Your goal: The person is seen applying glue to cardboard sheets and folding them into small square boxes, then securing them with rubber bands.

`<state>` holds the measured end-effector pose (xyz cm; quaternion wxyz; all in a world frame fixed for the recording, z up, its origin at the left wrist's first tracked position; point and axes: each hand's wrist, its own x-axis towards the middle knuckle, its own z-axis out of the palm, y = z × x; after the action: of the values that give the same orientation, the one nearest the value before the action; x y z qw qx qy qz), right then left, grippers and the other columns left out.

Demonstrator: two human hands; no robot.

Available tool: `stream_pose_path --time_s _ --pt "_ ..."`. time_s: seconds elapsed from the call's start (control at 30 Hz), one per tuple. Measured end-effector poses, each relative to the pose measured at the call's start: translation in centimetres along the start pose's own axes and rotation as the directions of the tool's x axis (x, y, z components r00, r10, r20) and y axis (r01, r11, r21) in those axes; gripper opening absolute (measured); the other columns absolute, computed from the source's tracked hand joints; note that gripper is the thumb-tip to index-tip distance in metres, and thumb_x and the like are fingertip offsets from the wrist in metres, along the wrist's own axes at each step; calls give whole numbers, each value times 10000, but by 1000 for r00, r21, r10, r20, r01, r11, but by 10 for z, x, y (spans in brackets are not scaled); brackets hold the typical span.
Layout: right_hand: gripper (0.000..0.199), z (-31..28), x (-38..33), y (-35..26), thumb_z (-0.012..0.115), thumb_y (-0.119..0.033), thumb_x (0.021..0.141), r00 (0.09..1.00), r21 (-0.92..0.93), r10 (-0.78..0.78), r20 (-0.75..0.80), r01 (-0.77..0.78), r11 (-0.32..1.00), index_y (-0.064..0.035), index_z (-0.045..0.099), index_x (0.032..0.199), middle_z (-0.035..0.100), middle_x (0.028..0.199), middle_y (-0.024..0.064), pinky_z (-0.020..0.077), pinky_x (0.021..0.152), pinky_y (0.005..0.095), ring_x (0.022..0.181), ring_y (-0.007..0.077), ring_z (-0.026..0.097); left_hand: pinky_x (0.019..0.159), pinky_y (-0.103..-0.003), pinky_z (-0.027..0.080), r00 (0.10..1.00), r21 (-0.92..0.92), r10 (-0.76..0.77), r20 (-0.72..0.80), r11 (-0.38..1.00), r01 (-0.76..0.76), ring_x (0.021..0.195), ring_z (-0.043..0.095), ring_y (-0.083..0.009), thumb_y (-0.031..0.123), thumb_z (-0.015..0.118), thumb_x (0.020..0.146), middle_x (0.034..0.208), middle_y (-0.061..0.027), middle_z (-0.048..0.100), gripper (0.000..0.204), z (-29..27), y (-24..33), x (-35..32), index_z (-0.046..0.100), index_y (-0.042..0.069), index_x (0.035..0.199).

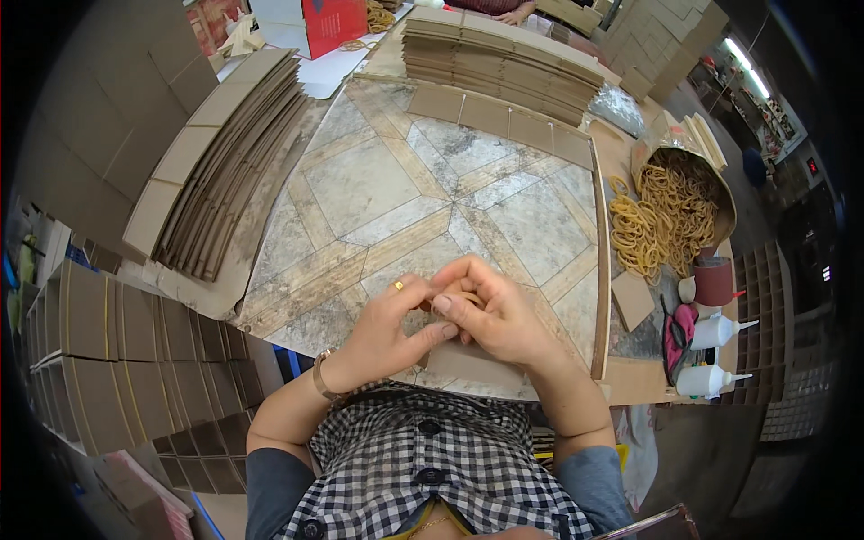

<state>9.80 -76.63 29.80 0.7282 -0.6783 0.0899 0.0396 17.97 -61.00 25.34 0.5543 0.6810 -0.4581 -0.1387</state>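
Note:
Close to the table's front edge, my left hand (pixel 385 326) and my right hand (pixel 493 317) meet, fingers bent and thumbs nearly touching. What look like tan rubber bands (pixel 467 298) show in the curled fingers of my right hand. The left fingertips press in beside them, and whatever they pinch is hidden. Beneath my hands lies a brown cardboard piece (pixel 477 367), partly covered by them. The patterned tabletop (pixel 360 184) spreads out beyond.
Long stacks of folded cardboard dividers stand at the left (pixel 211 171) and the back (pixel 499 67). A spilling bag of rubber bands (pixel 675 202) lies at the right, with white squeeze bottles (pixel 713 331) nearer. A wooden strip (pixel 601 270) edges the tabletop. Another person's hand (pixel 517 14) appears far back.

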Motion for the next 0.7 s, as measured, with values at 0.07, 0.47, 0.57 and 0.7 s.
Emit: stream_pose_path --time_s 0.07,0.47,0.57,0.7 --pt "208 3 1 12 608 -30 851 983 23 -162 -84 164 986 -12 528 1042 584 781 21 437 573 226 670 57 533 684 -307 484 998 -47 41 -42 998 -43 764 618 -198 227 692 807 879 -129 622 270 0 -4 1 617 -11 911" --pt "207 -63 -37 17 580 34 711 715 -693 -487 -503 3 721 -20 507 897 520 568 49 433 458 250 486 103 545 617 -242 492 925 -289 -379 -10 887 360 651 588 -101 7 522 808 728 -82 638 156 -15 -48 22 485 15 656" --pt "213 -80 -45 27 544 40 728 767 -427 -232 -598 -60 902 -11 471 922 519 598 30 432 467 228 503 81 541 625 -256 518 932 -237 -361 38 902 360 666 622 -132 9 514 815 728 -93 638 144 -13 -43 31 485 8 675" --pt "234 -88 -45 44 520 47 744 813 -137 -63 -579 -21 990 -2 438 958 519 633 30 452 469 232 514 96 551 622 -257 525 868 -424 -457 194 759 494 690 640 -141 21 523 826 731 -94 639 162 -9 -41 41 485 17 670"
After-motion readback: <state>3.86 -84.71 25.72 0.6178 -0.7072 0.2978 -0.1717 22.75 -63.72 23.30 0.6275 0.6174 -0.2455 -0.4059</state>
